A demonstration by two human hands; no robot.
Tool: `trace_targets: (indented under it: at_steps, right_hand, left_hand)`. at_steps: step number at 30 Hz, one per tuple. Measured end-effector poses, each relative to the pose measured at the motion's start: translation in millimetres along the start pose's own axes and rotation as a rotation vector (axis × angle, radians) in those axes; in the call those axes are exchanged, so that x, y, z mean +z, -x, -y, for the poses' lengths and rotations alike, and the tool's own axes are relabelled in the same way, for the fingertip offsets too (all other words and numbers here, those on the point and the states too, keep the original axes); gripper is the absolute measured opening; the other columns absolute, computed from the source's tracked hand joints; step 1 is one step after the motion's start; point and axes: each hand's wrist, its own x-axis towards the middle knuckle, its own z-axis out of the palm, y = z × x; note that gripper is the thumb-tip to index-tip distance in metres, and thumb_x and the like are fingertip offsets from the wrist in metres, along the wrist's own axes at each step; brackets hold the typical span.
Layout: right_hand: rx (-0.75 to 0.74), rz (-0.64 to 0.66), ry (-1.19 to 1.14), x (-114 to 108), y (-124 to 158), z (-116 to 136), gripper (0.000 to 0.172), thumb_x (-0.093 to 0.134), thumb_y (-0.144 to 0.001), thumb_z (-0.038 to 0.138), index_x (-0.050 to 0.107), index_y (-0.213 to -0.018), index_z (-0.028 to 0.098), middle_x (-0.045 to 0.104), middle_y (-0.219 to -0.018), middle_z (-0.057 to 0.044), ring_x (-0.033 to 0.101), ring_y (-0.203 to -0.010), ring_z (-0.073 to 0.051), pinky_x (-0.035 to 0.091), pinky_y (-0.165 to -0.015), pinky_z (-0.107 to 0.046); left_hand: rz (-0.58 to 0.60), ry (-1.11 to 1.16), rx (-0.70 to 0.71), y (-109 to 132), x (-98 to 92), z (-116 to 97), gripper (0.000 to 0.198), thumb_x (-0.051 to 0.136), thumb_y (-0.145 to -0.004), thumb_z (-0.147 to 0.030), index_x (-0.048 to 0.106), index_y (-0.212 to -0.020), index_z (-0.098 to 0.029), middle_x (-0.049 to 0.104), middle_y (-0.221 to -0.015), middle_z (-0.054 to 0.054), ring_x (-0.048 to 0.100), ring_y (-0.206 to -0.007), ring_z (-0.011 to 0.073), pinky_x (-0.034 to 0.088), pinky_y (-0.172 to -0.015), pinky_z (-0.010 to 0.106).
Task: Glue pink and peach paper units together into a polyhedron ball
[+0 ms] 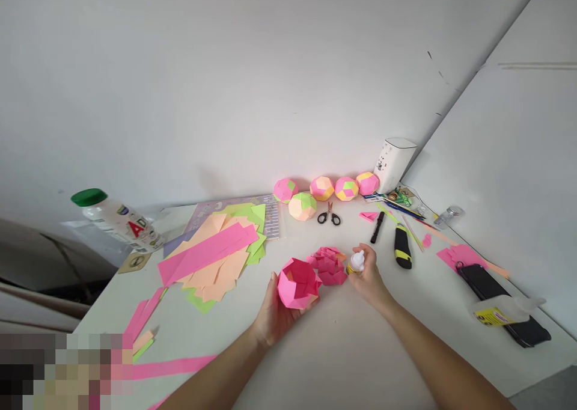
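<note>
Left hand [276, 318] cups an open-topped pink paper ball [297, 296], just below frame centre, opening up. Right hand [370, 278], a bit right of it, is curled round a small white-capped bottle [357, 262], cap up; probably glue. Heap of folded pink paper pieces [328, 267] sits between the hands; can't tell if it touches the ball.

Status, my read: this ball is part-built, sides joined, top not closed. Folded pieces in the heap look unused. Five closed paper balls [321, 188] by the wall, above centre, look done.

Further out on the table [342, 350]: scissors [330, 211] above the heap, black marker [377, 227] and yellow-black utility knife [402, 247] right of centre. Stack of coloured paper strips [207, 257] left of centre, uncut stock I'd guess. Green-capped bottle [130, 225] at far left. Clear yellow-labelled bottle [498, 311] lower right.
</note>
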Motion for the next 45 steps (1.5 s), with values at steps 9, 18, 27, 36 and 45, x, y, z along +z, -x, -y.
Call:
trace_targets:
  at_steps: [9, 18, 27, 36, 45]
  right_hand:
    - [-0.104, 0.010, 0.077, 2, -4, -3, 0.041, 0.059, -0.077, 0.035, 0.041, -0.111, 0.021, 0.064, -0.106, -0.012, 0.063, -0.093, -0.026, 0.051, -0.079, -0.042]
    - [-0.424, 0.055, -0.055, -18, 18, 42, 0.034, 0.063, -0.080, 0.036, 0.049, -0.108, 0.022, 0.065, -0.101, -0.009, 0.063, -0.088, -0.022, 0.052, -0.073, -0.034]
    - [-0.477, 0.233, -0.235, -27, 41, 69, 0.031, 0.065, -0.076, 0.048, 0.055, -0.095, 0.024, 0.058, -0.071, -0.002, 0.052, -0.054, -0.015, 0.042, -0.045, -0.026]
    - [-0.369, 0.319, -0.215, -23, 41, 71, 0.027, 0.065, -0.076, 0.045, 0.054, -0.087, 0.023, 0.053, -0.067, 0.000, 0.048, -0.050, -0.013, 0.039, -0.044, -0.024]
    - [-0.272, 0.347, -0.312, -23, 41, 73, 0.027, 0.064, -0.076, 0.044, 0.049, -0.085, 0.023, 0.046, -0.061, 0.004, 0.040, -0.045, -0.010, 0.032, -0.041, -0.021]
  left_hand:
    - [0.067, -0.125, 0.029, 3, -10.7, 2, 0.059, 0.050, -0.079, -0.061, 0.059, -0.116, -0.017, 0.064, -0.117, 0.014, 0.062, -0.104, 0.0279, 0.046, -0.094, 0.043]
    - [0.086, -0.149, 0.018, 2, -4.6, 1, 0.061, 0.042, -0.083, -0.063, 0.058, -0.119, -0.015, 0.065, -0.112, 0.015, 0.061, -0.103, 0.0278, 0.048, -0.088, 0.041]
    - [0.047, -0.233, 0.186, 1, -6.2, 7, 0.052, 0.045, -0.087, -0.053, 0.055, -0.123, -0.018, 0.062, -0.116, 0.012, 0.058, -0.103, 0.0280, 0.046, -0.088, 0.041]
    - [0.032, -0.246, 0.185, 2, -3.2, 7, 0.053, 0.049, -0.087, -0.049, 0.048, -0.130, -0.019, 0.057, -0.126, 0.014, 0.054, -0.112, 0.0298, 0.045, -0.089, 0.041]
    - [0.041, -0.243, 0.132, 1, -10.4, 9, 0.051, 0.049, -0.087, -0.049, 0.051, -0.127, -0.018, 0.061, -0.120, 0.015, 0.057, -0.107, 0.0301, 0.043, -0.088, 0.041]
